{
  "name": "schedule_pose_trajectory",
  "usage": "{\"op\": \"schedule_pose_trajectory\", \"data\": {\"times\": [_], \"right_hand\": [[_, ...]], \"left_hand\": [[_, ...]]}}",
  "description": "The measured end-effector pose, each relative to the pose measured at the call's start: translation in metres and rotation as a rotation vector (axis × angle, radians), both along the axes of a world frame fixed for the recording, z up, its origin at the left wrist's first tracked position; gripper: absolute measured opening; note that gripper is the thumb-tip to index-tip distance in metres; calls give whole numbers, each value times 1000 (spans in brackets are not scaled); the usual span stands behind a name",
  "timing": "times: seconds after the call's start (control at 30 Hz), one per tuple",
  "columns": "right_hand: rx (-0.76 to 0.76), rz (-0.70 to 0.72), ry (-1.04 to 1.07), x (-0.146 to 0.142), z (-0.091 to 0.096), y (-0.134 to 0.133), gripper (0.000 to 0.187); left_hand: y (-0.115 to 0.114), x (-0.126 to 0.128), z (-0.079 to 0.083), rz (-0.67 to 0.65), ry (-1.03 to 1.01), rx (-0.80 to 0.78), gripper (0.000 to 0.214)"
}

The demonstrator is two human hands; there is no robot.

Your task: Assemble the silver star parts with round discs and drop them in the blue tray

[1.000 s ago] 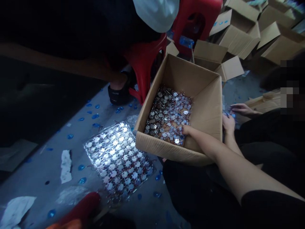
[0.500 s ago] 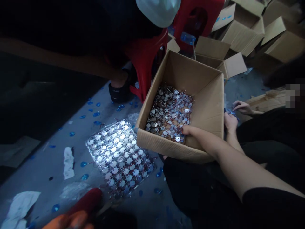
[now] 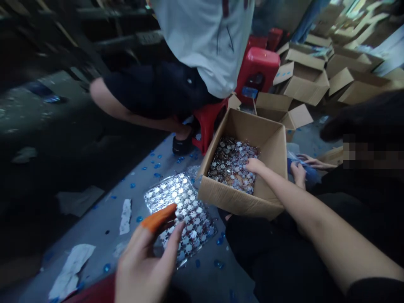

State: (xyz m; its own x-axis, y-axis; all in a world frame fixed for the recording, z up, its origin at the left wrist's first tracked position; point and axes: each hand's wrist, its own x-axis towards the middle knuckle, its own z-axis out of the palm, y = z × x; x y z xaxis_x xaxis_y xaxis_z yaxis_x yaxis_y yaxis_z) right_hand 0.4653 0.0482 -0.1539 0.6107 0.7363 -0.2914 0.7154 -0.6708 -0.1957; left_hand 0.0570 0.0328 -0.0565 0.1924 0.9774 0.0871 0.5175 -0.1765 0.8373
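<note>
My left hand (image 3: 148, 248), with an orange finger cover on its forefinger, is over a clear plastic tray (image 3: 200, 235) on the floor. Its thumb and forefinger are curved and apart; a silvery spot shows between their tips, and I cannot tell whether it belongs to the tray. Rows of small silver scalloped discs fill the tray, with thin reddish wires among them. My right hand (image 3: 254, 166) reaches into a cardboard box (image 3: 240, 204) at the edge of a heap of loose silver discs (image 3: 232, 160). Its fingers are curled, and what they grip is hidden.
A co-worker at right holds blue plastic film (image 3: 309, 173). Another person's leg stands by a red stool (image 3: 206, 126) behind the box. Open cartons (image 3: 306, 82) crowd the back right. Blue bits and torn paper (image 3: 72, 267) lie on the floor.
My left hand has come up from the bottom left corner to over the tray. My right hand has shifted farther into the box. The view has tilted up.
</note>
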Motion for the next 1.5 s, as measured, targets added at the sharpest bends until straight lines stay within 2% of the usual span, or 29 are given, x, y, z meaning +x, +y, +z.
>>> {"op": "schedule_pose_trajectory", "data": {"times": [0.07, 0.13, 0.27, 0.37, 0.47, 0.63, 0.83, 1.2, 1.5], "right_hand": [[88, 93, 44, -30, 26, 23, 18], [196, 205, 69, -67, 59, 34, 17], [487, 476, 249, -159, 122, 24, 12], [655, 533, 460, -219, 143, 3, 11], [694, 489, 543, -251, 142, -9, 9], [711, 571, 544, -257, 131, -7, 13], [680, 640, 551, -251, 128, 0, 24], [618, 683, 533, -250, 130, 0, 15], [576, 783, 507, -248, 135, -4, 12]], "left_hand": [[6, 0, 3, -52, -10, 129, 34], [11, 0, 6, -59, -37, 209, 30], [17, -4, 16, -20, -93, 351, 31], [19, -12, 23, -2, -84, 456, 38], [18, -18, 26, 22, -52, 502, 42], [17, -23, 21, -6, -19, 497, 44], [20, -27, 17, -10, 18, 499, 44], [19, -24, 10, -58, 69, 481, 42], [18, -25, 7, -83, 87, 523, 41]]}}
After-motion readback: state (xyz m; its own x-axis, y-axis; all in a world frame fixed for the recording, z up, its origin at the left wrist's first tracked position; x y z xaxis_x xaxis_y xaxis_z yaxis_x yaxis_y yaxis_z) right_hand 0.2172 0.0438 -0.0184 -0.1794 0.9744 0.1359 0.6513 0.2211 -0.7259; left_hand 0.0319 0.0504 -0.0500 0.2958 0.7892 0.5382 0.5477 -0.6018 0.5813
